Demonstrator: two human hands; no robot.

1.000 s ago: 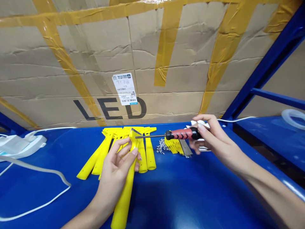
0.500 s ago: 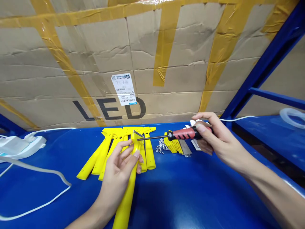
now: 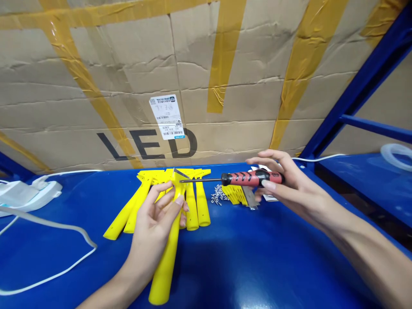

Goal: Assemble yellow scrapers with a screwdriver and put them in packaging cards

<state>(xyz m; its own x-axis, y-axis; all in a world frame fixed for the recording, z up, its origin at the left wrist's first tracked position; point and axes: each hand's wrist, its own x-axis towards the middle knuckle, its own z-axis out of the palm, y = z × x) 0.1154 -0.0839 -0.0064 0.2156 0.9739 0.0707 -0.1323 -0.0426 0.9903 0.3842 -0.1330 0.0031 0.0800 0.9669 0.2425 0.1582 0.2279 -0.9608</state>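
Observation:
My left hand (image 3: 162,210) is closed around the neck of a yellow scraper (image 3: 165,262), whose hollow handle slants down toward me and whose metal blade edge shows at the top. In my right hand (image 3: 286,180) is a red and black screwdriver (image 3: 244,178), held level by its handle with some fingers lifted off. Its shaft points left, and the tip meets the scraper's head. Behind my left hand, several more yellow scraper handles (image 3: 201,201) lie side by side. To their right are a scatter of small screws (image 3: 218,195) and a row of small yellow plates (image 3: 234,194).
Thin metal blades (image 3: 250,197) lie beside the yellow plates. A large taped cardboard box (image 3: 244,128) stands along the back. At the left is a white power strip (image 3: 41,197) with a cable (image 3: 64,229). A blue metal post (image 3: 350,90) rises at the right.
The scraper and screwdriver have shifted slightly left, and more of the scraper's lower end shows. My right fingers have loosened and changed position on the screwdriver handle.

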